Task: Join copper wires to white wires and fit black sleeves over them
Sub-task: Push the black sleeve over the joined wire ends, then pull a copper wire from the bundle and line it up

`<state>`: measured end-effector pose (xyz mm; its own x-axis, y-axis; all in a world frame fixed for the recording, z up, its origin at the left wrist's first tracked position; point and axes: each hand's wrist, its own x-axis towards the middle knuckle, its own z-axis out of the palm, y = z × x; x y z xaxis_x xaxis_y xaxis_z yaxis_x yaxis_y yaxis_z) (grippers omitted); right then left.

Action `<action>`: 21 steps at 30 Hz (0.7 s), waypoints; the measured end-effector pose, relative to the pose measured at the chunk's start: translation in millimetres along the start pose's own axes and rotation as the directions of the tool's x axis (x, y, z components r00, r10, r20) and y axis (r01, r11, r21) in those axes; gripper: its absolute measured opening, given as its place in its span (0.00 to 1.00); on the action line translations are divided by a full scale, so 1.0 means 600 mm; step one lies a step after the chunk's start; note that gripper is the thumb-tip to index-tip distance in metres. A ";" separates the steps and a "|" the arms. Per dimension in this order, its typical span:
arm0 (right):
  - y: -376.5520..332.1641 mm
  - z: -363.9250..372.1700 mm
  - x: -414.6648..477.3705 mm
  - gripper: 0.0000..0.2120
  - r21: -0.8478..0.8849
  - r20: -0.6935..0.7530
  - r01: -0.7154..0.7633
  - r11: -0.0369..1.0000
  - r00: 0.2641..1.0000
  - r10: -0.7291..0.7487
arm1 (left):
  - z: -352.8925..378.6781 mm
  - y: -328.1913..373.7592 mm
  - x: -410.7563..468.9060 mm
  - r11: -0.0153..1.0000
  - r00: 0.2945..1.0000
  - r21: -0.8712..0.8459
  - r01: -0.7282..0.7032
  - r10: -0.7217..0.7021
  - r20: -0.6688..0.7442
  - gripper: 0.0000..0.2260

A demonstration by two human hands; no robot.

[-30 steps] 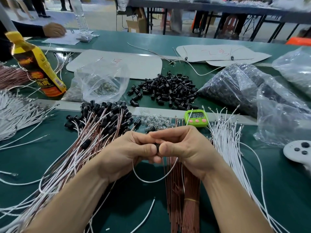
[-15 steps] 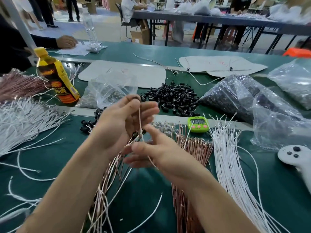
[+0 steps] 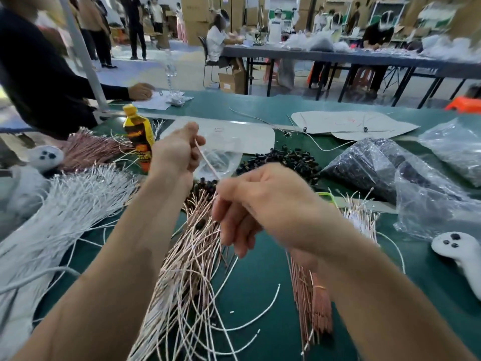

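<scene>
My left hand (image 3: 179, 152) is raised above the table and pinches the top end of a thin joined wire (image 3: 208, 162). The wire slants down to my right hand (image 3: 260, 204), whose curled fingers pinch it lower down; that hand is blurred. Below both hands, a pile of joined copper and white wires with black sleeves (image 3: 192, 256) fans out on the green table. Loose black sleeves (image 3: 283, 160) lie heaped behind my hands. A bound bundle of copper wires (image 3: 312, 303) lies under my right forearm, beside white wires (image 3: 361, 217).
A large heap of white wires (image 3: 65, 204) fills the left side. Behind it stand a yellow-capped bottle (image 3: 138, 142) and more copper wires (image 3: 91, 149). Plastic bags (image 3: 364, 168) lie at the right, with a white controller (image 3: 463, 251) near them. A person in black leans over the table at far left.
My hands have parted from a close hold at the table's middle. The left hand has risen up and away, drawing the wire taut from the right hand. The camera has tilted upward.
</scene>
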<state>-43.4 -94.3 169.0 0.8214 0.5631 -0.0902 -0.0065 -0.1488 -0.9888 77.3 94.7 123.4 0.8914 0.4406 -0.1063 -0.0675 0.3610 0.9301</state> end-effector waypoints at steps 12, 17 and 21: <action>0.187 0.147 0.034 0.25 -0.458 -0.233 -0.326 0.827 0.942 0.242 | -0.060 -0.158 0.039 0.251 0.879 0.843 -0.476 0.136 0.456 0.12; 0.210 0.103 0.052 0.24 -0.753 -0.327 -0.338 0.564 0.937 0.125 | -0.060 -0.161 0.033 0.218 0.848 0.838 -0.501 0.320 0.423 0.20; 0.210 0.045 0.046 0.30 -0.731 -0.427 -0.402 0.551 0.900 0.089 | -0.048 -0.148 0.016 0.247 0.851 0.850 -0.465 0.388 0.353 0.20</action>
<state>-36.8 -75.8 38.6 0.9821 0.1461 -0.1188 0.0833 -0.9028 -0.4219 78.9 90.4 30.0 0.8910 0.2248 0.3943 -0.0502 -0.8146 0.5779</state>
